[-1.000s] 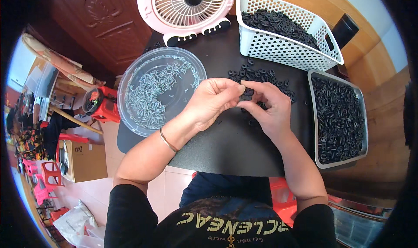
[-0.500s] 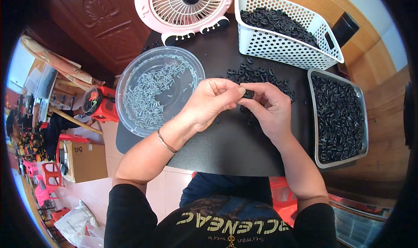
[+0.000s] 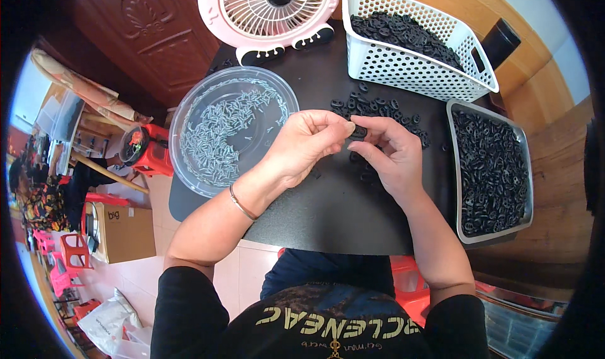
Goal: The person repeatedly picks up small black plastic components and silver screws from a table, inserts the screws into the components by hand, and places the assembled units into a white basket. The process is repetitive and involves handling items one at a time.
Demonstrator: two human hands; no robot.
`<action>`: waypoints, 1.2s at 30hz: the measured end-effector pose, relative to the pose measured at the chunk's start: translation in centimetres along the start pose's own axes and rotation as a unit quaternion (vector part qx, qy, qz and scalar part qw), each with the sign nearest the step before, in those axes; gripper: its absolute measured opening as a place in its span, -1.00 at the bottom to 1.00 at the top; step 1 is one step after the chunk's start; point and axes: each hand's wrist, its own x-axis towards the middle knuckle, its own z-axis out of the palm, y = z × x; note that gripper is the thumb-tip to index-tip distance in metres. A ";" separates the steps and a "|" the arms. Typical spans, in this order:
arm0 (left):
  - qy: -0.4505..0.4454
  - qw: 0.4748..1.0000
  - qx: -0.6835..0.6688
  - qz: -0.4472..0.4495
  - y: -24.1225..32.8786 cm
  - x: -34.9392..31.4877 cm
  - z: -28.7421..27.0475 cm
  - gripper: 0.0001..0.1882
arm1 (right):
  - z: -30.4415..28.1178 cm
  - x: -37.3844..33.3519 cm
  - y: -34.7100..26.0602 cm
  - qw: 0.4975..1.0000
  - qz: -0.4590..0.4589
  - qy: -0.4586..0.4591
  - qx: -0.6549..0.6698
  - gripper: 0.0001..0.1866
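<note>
Over the middle of the dark table, my hands meet at a small black oval plastic part (image 3: pixel 359 133). My right hand (image 3: pixel 396 151) grips it between thumb and fingers. My left hand (image 3: pixel 304 143) is closed in a pinch against the part's left side; whatever sits between those fingertips is hidden. Below and left of my left hand stands a round clear plastic tub (image 3: pixel 178 170) with many small silvery screws (image 3: pixel 211 138). A loose pile of similar black parts (image 3: pixel 384 107) lies just beyond my hands, partly covered by them.
At the far right is a white perforated basket (image 3: pixel 409 75) heaped with black parts. Nearer on the right, a grey-rimmed tray (image 3: pixel 463 233) holds more of them. A pink fan (image 3: pixel 217 22) stands at the back. The table's front edge (image 3: pixel 315 250) runs before my lap.
The black part has turned slightly between my fingers, and my right thumb has come a little away from my left fingertips. Otherwise the hands stay in nearly the same place.
</note>
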 end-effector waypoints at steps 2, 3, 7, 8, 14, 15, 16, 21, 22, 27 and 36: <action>0.015 1.000 0.004 -0.007 0.3 -0.1 0.5 -0.93 | -0.2 -0.1 0.2 1.000 0.007 -0.004 0.003 -0.64; 0.015 1.000 0.008 -0.006 0.3 -0.1 0.5 -0.93 | -0.3 -0.1 0.2 1.000 0.009 -0.005 -0.001 -0.64; 0.010 1.000 0.021 -0.003 0.3 -0.1 0.4 -0.93 | -0.5 -0.1 0.3 1.000 0.014 -0.009 0.006 -0.64; 0.007 1.000 0.024 -0.002 0.3 -0.1 0.3 -0.93 | -0.5 -0.1 0.3 1.000 0.015 -0.009 0.013 -0.65; -0.017 1.000 0.022 0.004 0.1 0.0 -0.2 -0.88 | -0.5 -0.1 0.3 0.999 0.019 -0.012 0.030 -0.66; -0.017 1.000 0.019 0.004 0.1 0.0 -0.2 -0.88 | -0.5 -0.1 0.3 0.999 0.017 -0.016 0.031 -0.66; -0.017 1.000 0.017 0.004 0.1 0.0 -0.2 -0.88 | -0.6 -0.1 0.3 0.999 0.015 -0.019 0.033 -0.66; -0.010 1.000 0.012 0.005 0.2 0.0 0.0 -0.88 | -0.4 0.0 0.0 0.999 0.001 -0.024 0.031 -0.64; -0.007 1.000 0.012 0.003 0.3 -0.1 0.0 -0.88 | -0.3 0.0 0.0 0.999 0.002 -0.024 0.031 -0.63; -0.011 1.000 0.010 0.003 0.2 -0.1 0.1 -0.88 | -0.1 0.0 0.0 1.000 -0.012 -0.011 0.010 -0.62; 0.003 1.000 0.024 -0.004 0.4 -0.2 0.5 -0.93 | -0.3 -0.1 0.1 1.000 -0.006 0.009 -0.023 -0.69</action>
